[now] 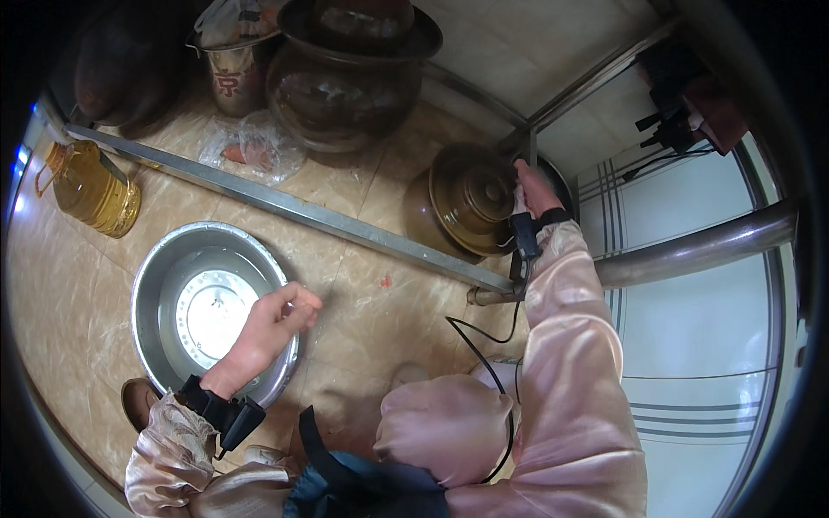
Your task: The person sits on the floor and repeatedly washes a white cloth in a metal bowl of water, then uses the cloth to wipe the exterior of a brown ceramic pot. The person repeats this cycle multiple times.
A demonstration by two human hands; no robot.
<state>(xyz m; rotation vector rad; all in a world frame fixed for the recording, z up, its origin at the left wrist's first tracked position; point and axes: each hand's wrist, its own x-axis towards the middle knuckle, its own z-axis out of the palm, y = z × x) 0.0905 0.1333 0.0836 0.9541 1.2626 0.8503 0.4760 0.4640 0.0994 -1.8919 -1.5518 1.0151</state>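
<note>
My left hand [269,327], its fingers curled, hangs over the right rim of a metal basin [139,304] of water on the tiled floor. Nothing can be made out in that hand. On the right, my right hand [537,188] reaches behind a brown glazed lidded jar [476,197]. A whitish thing [520,199], perhaps a cloth, shows by its palm, partly hidden. Beyond that hand is the rim of a dark round vessel [562,176].
A metal rail [311,210] crosses low before the jars. Behind it stand a large dark jar [343,97], a metal bucket [233,81] and a clear plastic bag [256,152]. An oil bottle [97,188] is at left. A black cable [482,359] hangs near my knee.
</note>
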